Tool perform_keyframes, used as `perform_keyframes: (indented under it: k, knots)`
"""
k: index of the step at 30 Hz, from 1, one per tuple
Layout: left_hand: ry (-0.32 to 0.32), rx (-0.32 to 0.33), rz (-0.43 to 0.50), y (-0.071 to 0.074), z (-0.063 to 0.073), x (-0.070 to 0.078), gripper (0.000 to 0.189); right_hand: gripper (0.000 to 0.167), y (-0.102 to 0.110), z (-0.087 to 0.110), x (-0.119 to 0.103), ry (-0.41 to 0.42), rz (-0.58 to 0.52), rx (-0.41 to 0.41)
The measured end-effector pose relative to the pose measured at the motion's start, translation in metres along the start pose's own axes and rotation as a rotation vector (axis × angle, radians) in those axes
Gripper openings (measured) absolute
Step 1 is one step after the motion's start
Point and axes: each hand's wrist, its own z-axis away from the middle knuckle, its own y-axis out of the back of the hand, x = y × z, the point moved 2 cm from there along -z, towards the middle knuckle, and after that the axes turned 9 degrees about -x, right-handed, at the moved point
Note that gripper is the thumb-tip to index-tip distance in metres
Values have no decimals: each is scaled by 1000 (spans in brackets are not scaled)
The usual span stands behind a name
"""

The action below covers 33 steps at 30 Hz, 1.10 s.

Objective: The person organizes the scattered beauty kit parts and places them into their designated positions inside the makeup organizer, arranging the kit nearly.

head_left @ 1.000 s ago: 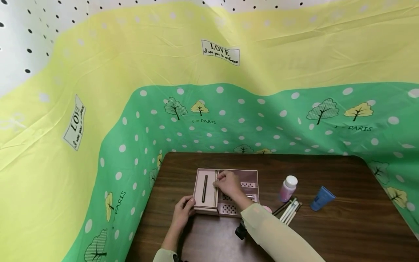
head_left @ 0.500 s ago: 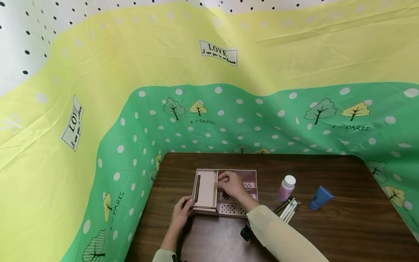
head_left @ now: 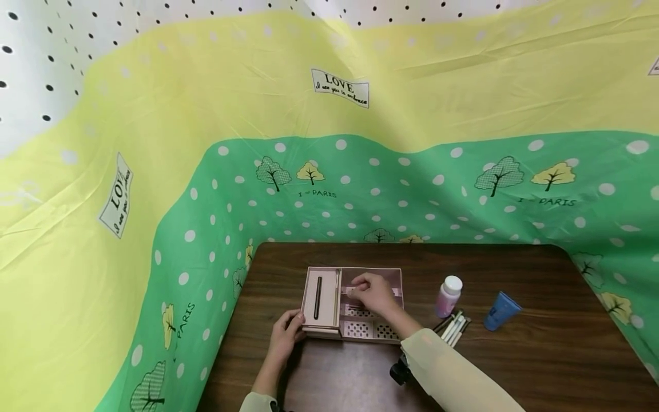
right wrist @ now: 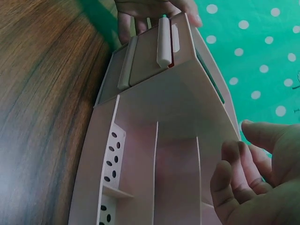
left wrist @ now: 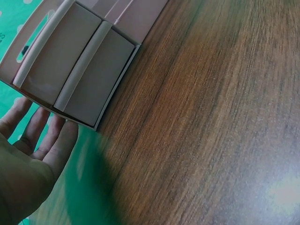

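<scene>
A pink cosmetics organizer [head_left: 323, 330] stands on the table, with two drawers [left wrist: 61, 51] in its front left part. On its raised left top lie a dark pen-like stick [head_left: 317, 298] and, along the right edge, a slim makeup brush [head_left: 337, 297]. My left hand [head_left: 285, 335] touches the organizer's front left corner; its fingers [left wrist: 61, 143] reach straight against the side wall, and the thumb lies at the top edge in the right wrist view. Above the organizer's divided right half hovers my right hand [head_left: 374, 293], fingers loosely bent, with nothing visible between them.
Right of the organizer stand a pink-and-white bottle [head_left: 448, 296] with a white cap and a blue squeeze tube [head_left: 501, 311]. Several brushes [head_left: 453, 329] lie together in front of the bottle. A patterned curtain [head_left: 412, 194] hangs behind and left of the table.
My right hand has moved right, away from the brush, which stays on the organizer's top. The dark stick shifted left, then partly back right. The left hand has stayed at the corner.
</scene>
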Motion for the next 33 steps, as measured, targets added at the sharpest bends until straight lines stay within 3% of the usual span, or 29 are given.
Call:
perform_keyframes:
  k: [11, 21, 33]
  knots:
    - [39, -1, 27, 3, -2, 8, 39, 30, 15, 11, 5, 20, 18, 16]
    - [23, -22, 10, -1, 13, 30, 40, 25, 32, 25, 8, 13, -16, 16]
    - [40, -31, 6, -6, 15, 28, 41, 23, 50, 49, 20, -13, -72, 76]
